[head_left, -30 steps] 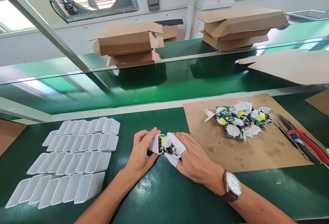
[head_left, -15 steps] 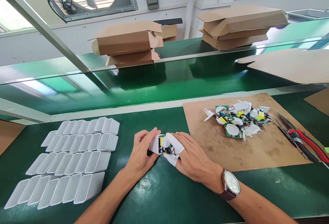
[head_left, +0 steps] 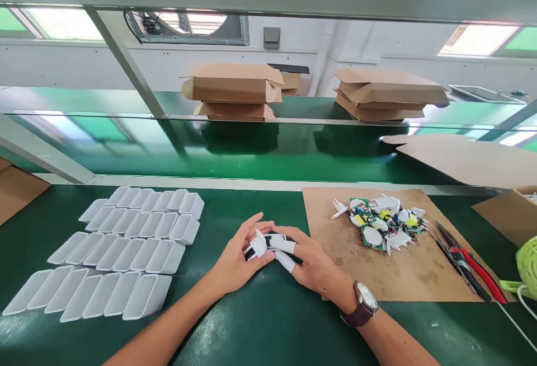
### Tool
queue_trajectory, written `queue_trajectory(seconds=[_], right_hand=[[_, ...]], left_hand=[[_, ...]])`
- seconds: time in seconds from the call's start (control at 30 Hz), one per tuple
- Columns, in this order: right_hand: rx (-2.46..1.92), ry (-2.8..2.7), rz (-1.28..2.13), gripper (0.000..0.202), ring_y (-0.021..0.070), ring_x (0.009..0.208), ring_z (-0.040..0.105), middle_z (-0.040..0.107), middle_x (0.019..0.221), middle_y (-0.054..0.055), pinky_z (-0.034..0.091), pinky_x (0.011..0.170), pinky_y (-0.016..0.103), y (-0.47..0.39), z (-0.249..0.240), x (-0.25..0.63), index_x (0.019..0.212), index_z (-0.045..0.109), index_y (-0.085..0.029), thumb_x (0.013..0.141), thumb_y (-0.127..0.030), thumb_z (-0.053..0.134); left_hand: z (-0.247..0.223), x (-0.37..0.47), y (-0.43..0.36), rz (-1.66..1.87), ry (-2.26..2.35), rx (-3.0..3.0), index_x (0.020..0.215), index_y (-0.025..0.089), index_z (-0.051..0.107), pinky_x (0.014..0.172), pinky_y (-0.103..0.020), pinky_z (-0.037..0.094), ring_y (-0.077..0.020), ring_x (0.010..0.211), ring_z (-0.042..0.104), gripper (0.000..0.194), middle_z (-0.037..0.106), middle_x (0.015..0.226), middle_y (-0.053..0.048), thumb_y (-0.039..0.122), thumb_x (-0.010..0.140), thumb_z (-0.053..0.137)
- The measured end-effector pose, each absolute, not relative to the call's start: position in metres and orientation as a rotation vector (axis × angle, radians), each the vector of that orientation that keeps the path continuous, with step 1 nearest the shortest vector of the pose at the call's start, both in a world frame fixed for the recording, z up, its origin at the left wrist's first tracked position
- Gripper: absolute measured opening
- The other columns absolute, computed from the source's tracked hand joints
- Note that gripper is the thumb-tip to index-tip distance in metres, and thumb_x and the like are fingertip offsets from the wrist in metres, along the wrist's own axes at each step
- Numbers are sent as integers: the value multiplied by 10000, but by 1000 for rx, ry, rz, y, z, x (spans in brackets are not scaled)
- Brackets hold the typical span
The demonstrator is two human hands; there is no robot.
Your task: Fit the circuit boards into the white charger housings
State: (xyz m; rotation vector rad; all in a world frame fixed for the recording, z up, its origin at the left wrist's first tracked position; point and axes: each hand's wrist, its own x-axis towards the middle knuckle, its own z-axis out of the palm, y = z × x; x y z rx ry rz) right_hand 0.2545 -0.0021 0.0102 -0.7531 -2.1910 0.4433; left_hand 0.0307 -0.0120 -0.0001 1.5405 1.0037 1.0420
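Observation:
My left hand (head_left: 235, 259) is closed around a small white plug device (head_left: 259, 244) with prongs and dark parts, near the middle of the green table. White covers sit on the thumb and a finger of my right hand (head_left: 315, 265), which pinches the right end of the same device. To the left stand several rows of white open plastic housings (head_left: 147, 298). Over on the right, a pile of green circuit boards (head_left: 372, 236) with white and yellow parts lies on brown cardboard (head_left: 335, 276).
Red-handled pliers (head_left: 482, 276) and dark tweezers (head_left: 451, 251) lie at the cardboard's right edge. A green roll (head_left: 527, 265) is at far right. Folded cartons (head_left: 230, 89) rest on the shelf behind. A metal post (head_left: 126, 66) rises at the left.
The view has tilted upward. The device has turned in my hands, so its pronged white end now shows instead of the open side with the yellow part.

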Motion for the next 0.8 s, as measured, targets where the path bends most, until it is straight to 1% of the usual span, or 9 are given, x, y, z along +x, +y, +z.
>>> queue_trajectory(seconds=[0.1, 0.2, 0.27, 0.33, 0.43, 0.57, 0.67, 0.73, 0.8], right_hand=[[-727, -2246, 452, 417, 208, 1206, 682, 653, 1338, 117, 626, 982, 368, 0, 4, 255, 1408, 565, -266, 1009, -143, 580], [-741, -2271, 384, 367, 190, 1065, 729, 683, 1254, 106, 660, 873, 322, -1, 6, 256, 1359, 590, -256, 1020, -123, 542], [-738, -2261, 311, 360, 192, 1040, 731, 691, 1224, 108, 665, 843, 320, -3, 10, 255, 1347, 589, -243, 1026, -103, 505], [-738, -2195, 245, 356, 202, 1063, 723, 685, 1227, 111, 665, 849, 333, -5, 14, 254, 1362, 574, -247, 1033, -125, 515], [-759, -2134, 264, 334, 193, 1053, 723, 680, 1219, 98, 663, 845, 316, -5, 17, 251, 1343, 590, -270, 1033, -155, 541], [-790, -2270, 350, 246, 181, 932, 735, 697, 1126, 101, 657, 765, 286, -3, 11, 250, 1150, 684, -222, 996, -96, 538], [-801, -2281, 258, 193, 205, 943, 729, 689, 1168, 144, 651, 727, 305, -4, 6, 252, 1031, 684, -181, 971, -71, 538], [-784, -2251, 195, 195, 218, 983, 721, 681, 1212, 161, 649, 730, 320, -5, 6, 254, 1030, 668, -177, 970, -66, 519], [-784, -2236, 215, 217, 218, 1025, 714, 682, 1225, 152, 647, 758, 323, -7, 7, 255, 1072, 654, -189, 966, -63, 512]], left_hand=[[3, 30, -13, 1037, 1012, 1393, 1500, 259, 452, 973, -435, 620, -266, 1221, 701, 657, 651, 1435, -154, 418, 921, 718], [0, 30, -13, 1052, 1005, 1335, 1484, 253, 480, 963, -441, 618, -275, 1187, 714, 711, 654, 1432, -158, 497, 876, 759], [-2, 31, -14, 1070, 1003, 1319, 1480, 251, 485, 1017, -461, 589, -298, 1241, 686, 811, 641, 1446, -165, 534, 801, 828], [-3, 31, -14, 1100, 984, 1294, 1493, 252, 463, 1087, -483, 541, -316, 1300, 647, 925, 621, 1467, -174, 554, 727, 884], [-5, 33, -15, 1119, 930, 1229, 1517, 248, 416, 1149, -507, 484, -322, 1329, 625, 1007, 610, 1476, -189, 573, 697, 902], [-5, 36, -16, 1090, 925, 1197, 1526, 257, 385, 1186, -510, 437, -307, 1374, 587, 941, 613, 1477, -177, 558, 770, 857], [-4, 35, -17, 1086, 972, 1232, 1516, 261, 397, 1150, -498, 467, -297, 1311, 630, 902, 616, 1475, -171, 542, 787, 848], [-2, 33, -18, 1108, 996, 1294, 1511, 267, 409, 1136, -483, 476, -287, 1286, 642, 858, 627, 1462, -160, 522, 811, 834], [0, 31, -20, 1144, 1009, 1383, 1513, 275, 415, 1130, -462, 477, -278, 1291, 632, 822, 635, 1451, -143, 497, 833, 820]])
